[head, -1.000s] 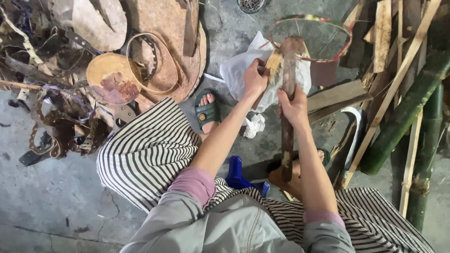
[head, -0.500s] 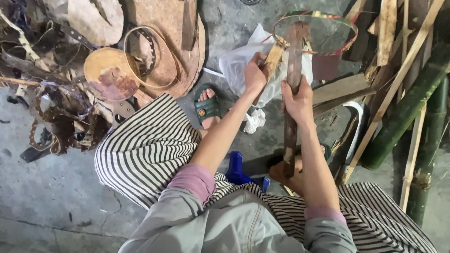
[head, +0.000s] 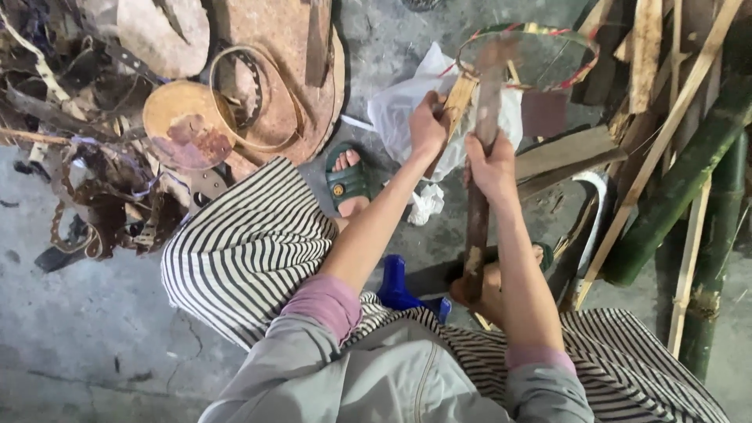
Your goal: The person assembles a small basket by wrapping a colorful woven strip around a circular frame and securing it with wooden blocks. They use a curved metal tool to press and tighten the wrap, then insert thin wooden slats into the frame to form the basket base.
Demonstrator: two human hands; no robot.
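My left hand (head: 429,125) grips the pale bamboo handle (head: 457,100) of a round woven sieve-like frame (head: 533,56) with a red and green bound rim. My right hand (head: 492,166) is closed around a long dark flat blade or wooden bar (head: 476,235) that stands nearly upright, its lower end near my right foot and its top overlapping the frame. I sit on a blue stool (head: 398,287) in wide striped trousers. My left foot wears a green sandal (head: 348,182).
White plastic bags (head: 407,102) lie under the frame. Bamboo poles and split strips (head: 674,196) lean at the right. Rusty metal discs, rings and scrap (head: 188,125) are heaped at the upper left. Concrete floor (head: 78,337) shows at the lower left.
Both hands and the frame have shifted slightly up and right in view. My right hand has slid a little higher on the bar. Grips are unchanged.
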